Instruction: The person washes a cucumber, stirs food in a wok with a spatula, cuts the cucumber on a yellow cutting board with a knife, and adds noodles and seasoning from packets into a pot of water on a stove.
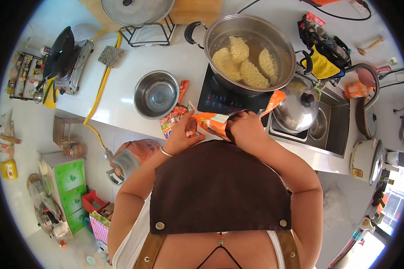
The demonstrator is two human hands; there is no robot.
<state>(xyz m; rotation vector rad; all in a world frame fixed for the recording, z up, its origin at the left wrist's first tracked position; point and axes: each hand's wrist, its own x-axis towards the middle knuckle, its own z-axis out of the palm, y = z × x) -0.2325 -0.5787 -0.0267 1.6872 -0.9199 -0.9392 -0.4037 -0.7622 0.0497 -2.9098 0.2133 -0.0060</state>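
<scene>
Against the counter's front edge, my left hand (pixel 182 133) grips the left end of an orange noodle packet (pixel 214 124). My right hand (pixel 247 129) has curled fingers at the packet's right end; the fingertips are partly hidden there. Other crumpled orange-red wrappers (pixel 169 119) lie beside my left hand, and one orange wrapper (pixel 274 101) sticks out past my right hand. Beyond them, a large steel pot (pixel 286 56) stands on a black induction cooker (pixel 217 95). Several noodle cakes (pixel 254 75) sit in the liquid in it.
An empty steel bowl (pixel 156 95) stands left of the cooker. A domed steel lid (pixel 296 107) lies by the sink (pixel 339 121) at right. Farther left are a yellow hose (pixel 102 85), a gas stove (pixel 78 62) with a black wok, and a wire rack (pixel 150 33) under another lid.
</scene>
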